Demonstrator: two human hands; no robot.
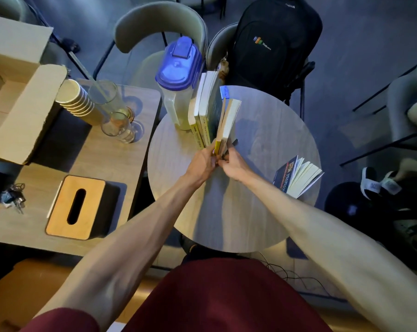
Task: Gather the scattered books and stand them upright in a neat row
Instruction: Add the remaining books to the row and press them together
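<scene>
1. Both your left hand (203, 161) and right hand (233, 164) pinch the near edge of the yellow-spined book (227, 123), which leans at the row's right end.
2. Beside it, three books (206, 109) stand against the pitcher (178, 80) on the round table (262, 212).
3. Left to gather: the splayed book (298, 176) near the table's right edge.

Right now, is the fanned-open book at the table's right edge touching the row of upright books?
Apart. The head view shows bare tabletop between the fanned-open book and the upright row held by both hands.
</scene>
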